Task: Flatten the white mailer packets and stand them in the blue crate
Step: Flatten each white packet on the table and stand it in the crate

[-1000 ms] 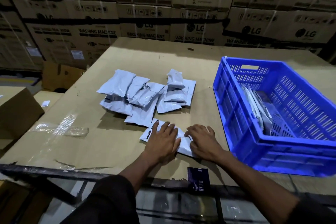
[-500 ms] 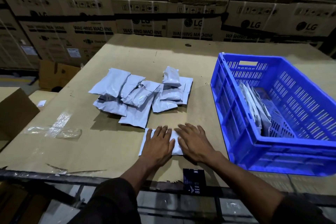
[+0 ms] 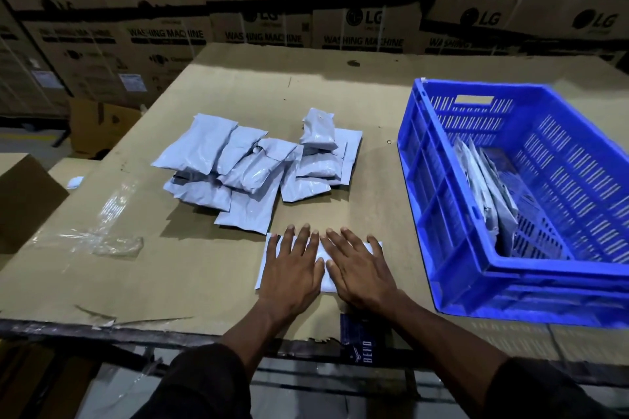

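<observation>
Stacked cardboard cartons (image 3: 258, 20) printed "WASHING MACHINE" form the back wall. In front, a cardboard-covered table (image 3: 190, 269) carries everything else.

Blue crate (image 3: 456, 269) sits on the table's right side, slotted walls, handle cut-out in the far end. Several white packets (image 3: 490, 194) stand on edge inside it, leaning near the left wall.

Loose pile of white mailer packets (image 3: 252, 167) lies mid-table, overlapping, some puffy, well apart from the crate.

One mailer packet (image 3: 272, 250) lies flat near the front edge, just in front of the pile. Both hands lie on it side by side: left hand (image 3: 291, 272) palm down, fingers straight and spread, pressing; right hand (image 3: 357, 269) likewise flat, fingers extended, covering the packet's right half. Neither grips anything.

Crumpled clear tape (image 3: 112, 241) sticks to the table at left. A dark printed tag (image 3: 357, 337) hangs at the front edge.
</observation>
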Demonstrator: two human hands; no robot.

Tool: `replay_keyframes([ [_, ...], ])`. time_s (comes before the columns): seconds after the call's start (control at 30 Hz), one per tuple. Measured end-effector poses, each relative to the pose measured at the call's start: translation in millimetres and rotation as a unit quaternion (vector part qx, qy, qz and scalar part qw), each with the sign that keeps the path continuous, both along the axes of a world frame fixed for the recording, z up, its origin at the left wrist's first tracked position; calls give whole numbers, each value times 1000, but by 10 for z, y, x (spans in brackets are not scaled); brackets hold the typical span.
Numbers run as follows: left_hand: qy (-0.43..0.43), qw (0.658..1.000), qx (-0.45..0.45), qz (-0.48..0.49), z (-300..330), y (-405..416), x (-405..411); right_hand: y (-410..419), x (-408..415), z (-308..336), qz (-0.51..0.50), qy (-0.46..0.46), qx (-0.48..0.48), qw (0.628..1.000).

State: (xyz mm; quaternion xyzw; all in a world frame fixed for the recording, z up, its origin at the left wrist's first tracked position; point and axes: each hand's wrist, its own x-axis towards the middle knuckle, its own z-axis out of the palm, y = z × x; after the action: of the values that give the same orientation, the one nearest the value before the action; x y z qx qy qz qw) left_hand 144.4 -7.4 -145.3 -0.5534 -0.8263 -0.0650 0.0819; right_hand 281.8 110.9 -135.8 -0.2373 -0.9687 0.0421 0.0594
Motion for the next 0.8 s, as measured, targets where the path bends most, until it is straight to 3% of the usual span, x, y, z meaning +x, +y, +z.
replay_keyframes([
  [0.23, -13, 999, -33, 0, -62, -9, -18, -25, -4, -28, -2, -11, -1, 1000],
  [0.47, -87, 996, -16, 1, -126, -77, -122, -24, -11, 33, 8, -16, -12, 1000],
  [0.8, -76, 997, -25, 9, -129, -116, -129, 48, -8, -77, 1, -18, -30, 999],
])
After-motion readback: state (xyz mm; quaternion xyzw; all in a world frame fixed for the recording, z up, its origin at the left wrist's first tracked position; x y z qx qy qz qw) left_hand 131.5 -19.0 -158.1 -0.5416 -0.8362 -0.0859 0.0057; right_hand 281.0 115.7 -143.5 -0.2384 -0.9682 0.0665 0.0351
